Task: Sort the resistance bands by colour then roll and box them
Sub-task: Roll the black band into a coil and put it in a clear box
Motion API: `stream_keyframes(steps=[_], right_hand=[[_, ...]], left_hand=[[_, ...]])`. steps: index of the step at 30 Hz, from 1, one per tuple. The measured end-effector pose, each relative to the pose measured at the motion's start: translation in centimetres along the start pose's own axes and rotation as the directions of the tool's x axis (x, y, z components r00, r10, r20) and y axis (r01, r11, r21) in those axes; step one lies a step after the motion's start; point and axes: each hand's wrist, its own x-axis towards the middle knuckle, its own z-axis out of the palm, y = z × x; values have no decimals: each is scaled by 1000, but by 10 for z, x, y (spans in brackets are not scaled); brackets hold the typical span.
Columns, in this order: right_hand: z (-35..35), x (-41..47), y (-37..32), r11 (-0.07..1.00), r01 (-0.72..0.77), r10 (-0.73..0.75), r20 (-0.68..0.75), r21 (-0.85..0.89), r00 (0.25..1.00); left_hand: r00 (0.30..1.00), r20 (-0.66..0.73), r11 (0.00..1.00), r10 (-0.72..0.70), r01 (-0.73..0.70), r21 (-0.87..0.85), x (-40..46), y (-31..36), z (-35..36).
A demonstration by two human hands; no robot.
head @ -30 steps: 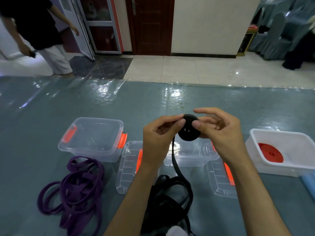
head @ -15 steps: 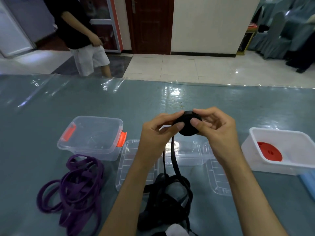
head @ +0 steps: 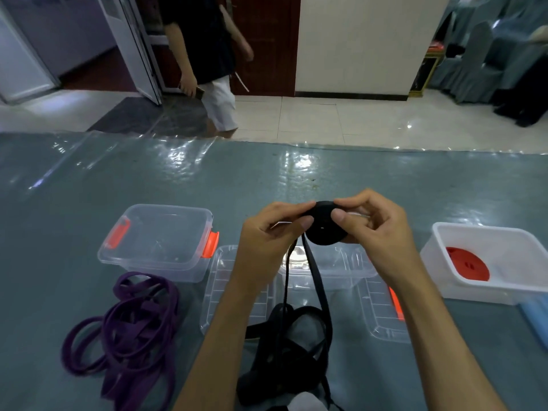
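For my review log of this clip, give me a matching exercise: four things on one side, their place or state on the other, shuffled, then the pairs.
Things:
1. black roll
2. purple bands
3. red roll
4. clear box with orange latches

Places or states:
A. lying in the white tub
B. loose pile on the table
C. pinched between both hands
D. open, nothing inside

Pairs: 1-C, 2-B, 3-A, 4-D

Both hands' fingers (head: 307, 225) pinch a black band roll (head: 324, 232) above clear boxes (head: 341, 269).
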Motion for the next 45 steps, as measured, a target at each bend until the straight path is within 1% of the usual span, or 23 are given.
stream_keyframes(steps=[2,3,5,7,9,11,13,15,16,18,20,22,24,26,29,31,33,35,37,39,42,44,45], right_hand=[[-2,1,-2,999,-36,35,48,17,998],[-3,1,-4,999,-35,34,48,13,998],[-3,2,-5,1000,6,-7,17,12,1000],[-1,2,-3,999,46,-45,-39,17,998],[1,1,2,999,40,-38,-69,30,997],[0,0,4,998,-24,26,-22,53,999],[-4,0,1,995,-92,89,55,49,995],[-7,1,-3,994,-96,91,97,44,991],[-6,1,-5,997,-69,66,84,41,994],[-3,2,-6,1000,3,-3,-1,28,1000],[0,1,-2,999,8,-5,-63,40,998],[1,-1,-1,996,-67,68,-17,66,998],[-1,-2,-3,987,-134,127,75,89,989],[-5,-1,-7,991,-117,109,106,72,988],[-5,0,-10,1000,5,-5,18,28,1000],[-4,0,-7,999,27,-26,-15,34,1000],[-4,0,-5,999,-18,17,11,37,1000],[-8,-1,-4,997,-68,66,62,29,996],[-9,-1,-5,999,-38,39,60,-18,997],[-6,-1,-4,997,33,-32,10,-66,999],[5,-4,1,998,28,-31,-59,-49,998],[8,-5,4,999,-31,30,-19,-22,999],[8,-6,3,998,-62,62,32,-1,998]], left_hand=[[999,-22,999,29,-28,23,0,0,2],[999,-32,1000,21,-21,18,-1,-1,4],[999,-31,1000,-14,14,-12,-2,-2,8],[999,0,998,-48,48,-30,0,-3,7],[998,38,998,-58,59,-25,3,-4,2],[997,47,998,-57,58,-36,3,-5,-1],[997,-2,995,-71,71,-71,0,-4,0],[995,-56,991,-88,82,-102,-3,-2,4],[995,-55,990,-88,81,-117,-4,-2,6],[997,0,989,-80,79,-121,-2,-1,5],[997,49,994,-58,62,-95,2,0,0],[999,41,996,-23,27,-81,3,2,-2],[1000,-21,996,-19,17,-93,4,6,1],[998,-47,994,-47,42,-106,5,8,3],[993,78,990,-89,97,-102,7,9,0],[988,133,992,-82,94,-88,7,10,-2],[993,99,995,-61,68,-69,5,11,-1],[997,9,995,-81,82,-60,4,12,1],[993,-47,994,-106,104,-42,3,8,3],[991,-48,992,-122,120,-42,3,5,3],[991,19,988,-135,136,-71,6,6,-1],[991,41,988,-124,127,-86,7,7,-7],[991,29,987,-131,133,-95,7,8,-9]])
